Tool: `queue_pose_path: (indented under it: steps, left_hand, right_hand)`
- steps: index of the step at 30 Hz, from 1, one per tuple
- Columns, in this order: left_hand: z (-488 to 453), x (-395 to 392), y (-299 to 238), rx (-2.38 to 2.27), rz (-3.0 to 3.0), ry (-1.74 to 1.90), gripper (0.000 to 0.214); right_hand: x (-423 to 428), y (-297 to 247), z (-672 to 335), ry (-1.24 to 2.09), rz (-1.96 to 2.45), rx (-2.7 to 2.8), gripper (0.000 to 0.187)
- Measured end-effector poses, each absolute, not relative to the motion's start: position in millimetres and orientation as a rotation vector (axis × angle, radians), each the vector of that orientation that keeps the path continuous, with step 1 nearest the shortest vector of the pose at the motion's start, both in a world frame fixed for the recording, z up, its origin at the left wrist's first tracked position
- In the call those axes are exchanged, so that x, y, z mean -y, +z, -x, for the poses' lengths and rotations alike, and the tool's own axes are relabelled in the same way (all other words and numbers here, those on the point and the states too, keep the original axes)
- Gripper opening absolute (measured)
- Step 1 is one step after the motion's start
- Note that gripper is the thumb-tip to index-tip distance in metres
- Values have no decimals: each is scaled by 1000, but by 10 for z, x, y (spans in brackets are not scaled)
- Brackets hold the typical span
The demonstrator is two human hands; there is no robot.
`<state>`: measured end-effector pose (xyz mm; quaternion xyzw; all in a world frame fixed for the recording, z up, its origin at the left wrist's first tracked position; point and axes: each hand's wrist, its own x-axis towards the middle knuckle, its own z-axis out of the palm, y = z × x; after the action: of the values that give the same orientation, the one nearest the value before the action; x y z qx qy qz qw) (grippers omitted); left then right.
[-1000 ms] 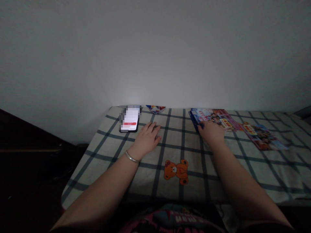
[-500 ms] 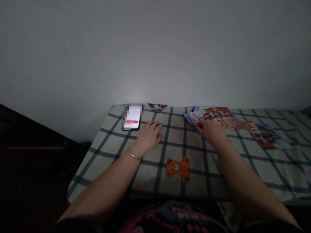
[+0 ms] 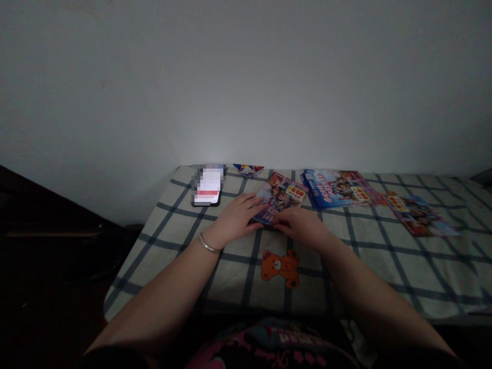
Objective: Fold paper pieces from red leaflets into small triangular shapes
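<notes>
A colourful printed flyer (image 3: 280, 193) lies tilted on the checked tablecloth between my hands. My right hand (image 3: 302, 225) pinches its near edge with thumb and fingers. Resting at the flyer's left side, my left hand (image 3: 238, 218) has its fingers stretched out over the edge, the thumb by the near corner. A silvery bangle (image 3: 208, 244) circles my left wrist. To the right is a fanned stack of similar flyers (image 3: 338, 188), apart from my hands.
A lit phone (image 3: 208, 185) lies at the back left. Beside it, against the wall, sits a small folded paper triangle (image 3: 249, 170). Another flyer (image 3: 421, 214) lies further right. An orange bear picture (image 3: 280, 267) marks the cloth near the front edge.
My right hand has drawn one flyer off the stack and moved it left to my left hand. My left hand has shifted slightly and now touches the flyer.
</notes>
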<state>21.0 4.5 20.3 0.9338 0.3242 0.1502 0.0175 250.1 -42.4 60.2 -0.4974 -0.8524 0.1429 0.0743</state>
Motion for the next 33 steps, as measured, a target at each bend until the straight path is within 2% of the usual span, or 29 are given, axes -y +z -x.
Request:
queue_pose_path:
  steps: [5, 12, 24, 29, 33]
  left_hand:
    - [-153, -106, 194, -916, -2897, 430, 34]
    - [-120, -104, 266, -843, -2823, 410, 24]
    - [-151, 116, 521, -874, -2831, 162, 29]
    - [-98, 92, 510, -864, -2727, 187, 28]
    - [-104, 42, 434, -1035, -2588, 349, 24]
  right_hand:
    - [419, 486, -2582, 442, 1362, 2551, 14]
    - [374, 429, -2773, 527, 1458, 2425, 14]
    - [407, 511, -2798, 729, 1419, 2401, 12]
    - [396, 485, -2772, 744, 1456, 2371, 14]
    - [377, 451, -2759, 715, 1556, 2300, 18]
